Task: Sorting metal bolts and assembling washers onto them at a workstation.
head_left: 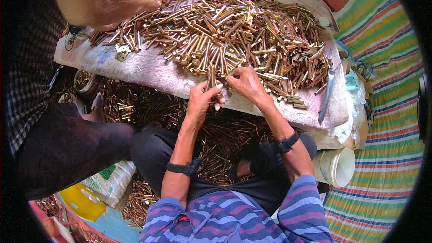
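Observation:
My left hand (203, 98) is closed around a small upright bunch of brass-coloured metal tubes (211, 75), just over the near edge of the table. My right hand (249, 83) is beside it, thumb and fingers pinched together at the edge of the pile. Whatever those fingertips hold is too small to make out. Spread over the table in front of both hands is a large heap of loose brass-coloured tubes (252, 31). Several round-headed metal pieces (192, 60) lie at the heap's near side.
A co-worker's arm (101, 0) reaches over the heap from the left. Pale washers (123, 49) lie near it. A blue-handled tool (330, 85) rests on the table's right end. More tubes (216, 148) cover the floor below. A white bucket (339, 166) lies at my right.

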Available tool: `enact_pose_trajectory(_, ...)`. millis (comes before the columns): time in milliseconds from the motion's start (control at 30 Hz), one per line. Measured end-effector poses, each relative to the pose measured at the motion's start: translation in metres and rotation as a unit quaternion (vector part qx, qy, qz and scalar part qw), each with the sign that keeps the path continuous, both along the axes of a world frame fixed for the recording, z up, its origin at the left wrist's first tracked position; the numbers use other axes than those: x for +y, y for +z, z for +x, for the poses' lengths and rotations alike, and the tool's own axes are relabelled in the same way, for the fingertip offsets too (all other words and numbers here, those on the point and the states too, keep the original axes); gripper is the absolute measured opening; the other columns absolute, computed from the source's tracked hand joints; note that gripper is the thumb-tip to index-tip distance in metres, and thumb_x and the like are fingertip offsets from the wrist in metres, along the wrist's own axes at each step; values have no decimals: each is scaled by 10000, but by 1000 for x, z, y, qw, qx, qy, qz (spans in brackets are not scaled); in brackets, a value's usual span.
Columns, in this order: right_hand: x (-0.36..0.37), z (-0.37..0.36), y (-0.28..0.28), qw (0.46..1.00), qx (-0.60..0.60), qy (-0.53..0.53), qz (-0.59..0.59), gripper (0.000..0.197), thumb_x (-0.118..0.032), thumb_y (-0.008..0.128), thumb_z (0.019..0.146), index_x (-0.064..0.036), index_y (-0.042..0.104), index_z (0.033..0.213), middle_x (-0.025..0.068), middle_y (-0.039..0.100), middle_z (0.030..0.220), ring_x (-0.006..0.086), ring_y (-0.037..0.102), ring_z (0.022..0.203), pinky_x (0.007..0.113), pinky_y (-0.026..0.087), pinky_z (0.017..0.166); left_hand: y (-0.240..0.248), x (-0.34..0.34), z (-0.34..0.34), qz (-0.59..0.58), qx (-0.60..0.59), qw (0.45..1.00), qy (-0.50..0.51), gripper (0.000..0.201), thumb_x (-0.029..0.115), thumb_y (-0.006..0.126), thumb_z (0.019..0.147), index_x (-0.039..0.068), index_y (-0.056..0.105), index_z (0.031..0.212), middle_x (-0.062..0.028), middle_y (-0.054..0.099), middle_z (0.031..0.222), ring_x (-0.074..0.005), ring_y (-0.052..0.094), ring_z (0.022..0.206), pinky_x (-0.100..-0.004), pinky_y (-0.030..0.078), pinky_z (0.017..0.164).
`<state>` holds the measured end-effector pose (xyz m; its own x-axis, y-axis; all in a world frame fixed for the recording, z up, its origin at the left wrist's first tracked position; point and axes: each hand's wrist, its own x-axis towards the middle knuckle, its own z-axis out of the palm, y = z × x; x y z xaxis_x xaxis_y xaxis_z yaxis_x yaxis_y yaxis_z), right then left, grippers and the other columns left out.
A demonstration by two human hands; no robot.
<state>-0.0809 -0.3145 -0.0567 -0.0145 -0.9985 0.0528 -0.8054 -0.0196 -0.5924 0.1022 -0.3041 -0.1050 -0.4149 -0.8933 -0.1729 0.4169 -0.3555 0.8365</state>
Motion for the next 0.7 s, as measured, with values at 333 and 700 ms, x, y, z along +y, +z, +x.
enact_pose_trajectory(333,32,2,25,976,-190,-86,63,339,-268,649,820,50,732,901,141,697,720,183,673,637,334,541,620,19,13,4,-13,-33,999,-38,230,163,629,947,-17,623,1090,-97,688,915,-168,687,705,-250,519,470)
enact_pose_trajectory(700,75,-2,8,958,-281,-22,57,281,-184,636,825,90,697,843,109,672,677,134,619,601,308,513,548,25,38,1,13,-4,991,-130,351,166,607,951,-40,571,1232,-146,698,1047,-253,730,875,-327,630,584)
